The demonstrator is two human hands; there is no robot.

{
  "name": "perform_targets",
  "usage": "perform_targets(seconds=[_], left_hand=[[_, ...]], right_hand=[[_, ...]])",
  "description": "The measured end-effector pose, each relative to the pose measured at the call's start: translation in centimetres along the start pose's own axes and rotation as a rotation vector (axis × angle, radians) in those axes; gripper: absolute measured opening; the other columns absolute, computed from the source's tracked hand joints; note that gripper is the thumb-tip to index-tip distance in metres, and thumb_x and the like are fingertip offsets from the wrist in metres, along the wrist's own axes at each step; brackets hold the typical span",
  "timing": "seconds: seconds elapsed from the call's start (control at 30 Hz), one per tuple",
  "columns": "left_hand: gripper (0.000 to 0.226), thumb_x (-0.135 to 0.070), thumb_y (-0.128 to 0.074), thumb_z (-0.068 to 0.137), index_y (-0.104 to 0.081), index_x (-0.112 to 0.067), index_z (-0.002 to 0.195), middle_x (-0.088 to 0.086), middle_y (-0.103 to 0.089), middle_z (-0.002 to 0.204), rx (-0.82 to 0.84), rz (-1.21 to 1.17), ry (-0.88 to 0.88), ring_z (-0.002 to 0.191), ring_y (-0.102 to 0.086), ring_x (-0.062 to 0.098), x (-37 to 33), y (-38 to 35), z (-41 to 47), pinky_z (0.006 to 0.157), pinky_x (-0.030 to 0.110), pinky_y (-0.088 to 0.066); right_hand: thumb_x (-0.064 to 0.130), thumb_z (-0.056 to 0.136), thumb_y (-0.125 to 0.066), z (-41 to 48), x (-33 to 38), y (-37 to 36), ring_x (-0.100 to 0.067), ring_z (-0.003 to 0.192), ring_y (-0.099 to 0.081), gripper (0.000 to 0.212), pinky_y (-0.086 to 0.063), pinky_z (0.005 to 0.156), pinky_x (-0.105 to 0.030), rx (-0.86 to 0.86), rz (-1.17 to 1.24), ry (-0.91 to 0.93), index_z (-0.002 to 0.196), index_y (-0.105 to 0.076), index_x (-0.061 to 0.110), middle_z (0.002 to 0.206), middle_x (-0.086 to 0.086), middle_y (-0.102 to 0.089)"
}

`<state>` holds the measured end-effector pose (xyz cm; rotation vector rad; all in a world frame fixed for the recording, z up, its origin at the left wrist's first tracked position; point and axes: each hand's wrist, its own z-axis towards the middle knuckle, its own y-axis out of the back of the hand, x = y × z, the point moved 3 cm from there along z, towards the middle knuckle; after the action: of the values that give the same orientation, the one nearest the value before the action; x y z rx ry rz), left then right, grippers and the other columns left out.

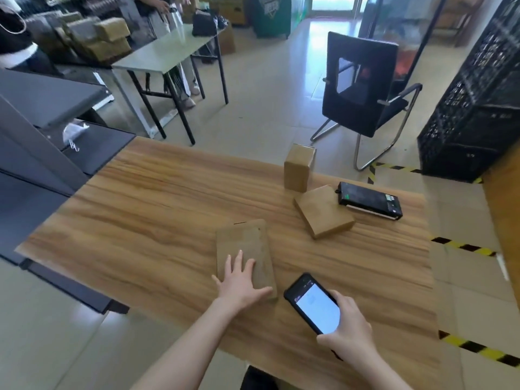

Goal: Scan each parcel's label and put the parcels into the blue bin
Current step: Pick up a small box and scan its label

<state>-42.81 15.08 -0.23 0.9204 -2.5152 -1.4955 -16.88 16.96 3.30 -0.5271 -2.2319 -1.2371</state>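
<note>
Wood-grain laminate table (140, 206), rectangular, with a smooth top. Three brown cardboard parcels sit on it, and no labels are readable. The flat slab parcel (247, 246) lies near centre, its matte top slightly scuffed. The left hand (240, 282) lies palm-down on its near end, fingers straight and spread, thumb along the near edge, not gripping. The right hand (347, 325) is curled round the near end of a black handheld scanner (315, 304), a slim rounded rectangle with a glossy screen lit white, held just right of that parcel. A second flat parcel (323, 215) lies angled further back on the right. A small upright box parcel (298, 167) stands just behind it at the far edge. A black flat device (370, 201) lies at the far right beside the second parcel. On the tiled floor beyond are a black fabric chair (363, 80) with a metal tube frame and stacked black lattice crates (478, 94).
</note>
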Motion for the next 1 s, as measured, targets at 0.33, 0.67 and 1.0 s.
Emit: perform_targets(seconds=[0.33, 0.67, 1.0], left_hand=[[0.107, -0.080, -0.053, 0.071, 0.010, -0.045, 0.150, 0.001, 0.022, 0.160, -0.055, 0.024, 0.118, 0.145, 0.023, 0.036, -2.5, -1.9, 1.5, 0.102, 0.080, -0.004], [0.093, -0.063, -0.063, 0.069, -0.003, -0.062, 0.141, -0.011, 0.000, 0.155, -0.137, -0.425, -0.065, 0.144, -0.012, 0.025, 2.1, 2.8, -1.5, 0.114, 0.050, -0.028], [0.050, -0.045, -0.043, 0.098, -0.028, -0.047, 0.146, -0.007, -0.018, 0.158, -0.462, -0.362, -0.017, 0.135, -0.039, 0.022, 10.4, 6.3, -4.6, 0.092, 0.033, -0.042]], right_hand=[[0.034, 0.052, -0.075, 1.0, -1.1, 1.4, -0.006, 0.119, -0.048, 0.100, -0.034, 0.093, -0.031, -0.045, -0.085, -0.032, 0.143, -0.032, 0.034, 0.131, 0.018, -0.040], [0.033, 0.052, -0.074, 1.8, 0.9, 0.5, -0.004, 0.107, -0.046, 0.099, -0.028, 0.088, -0.029, 0.029, -0.085, 0.098, 0.142, -0.031, 0.035, 0.123, 0.020, -0.039], [0.035, 0.053, -0.076, 2.9, 6.3, -3.3, -0.009, 0.116, -0.047, 0.105, -0.032, 0.098, -0.033, 0.096, -0.122, 0.228, 0.146, -0.026, 0.033, 0.133, 0.016, -0.039]])
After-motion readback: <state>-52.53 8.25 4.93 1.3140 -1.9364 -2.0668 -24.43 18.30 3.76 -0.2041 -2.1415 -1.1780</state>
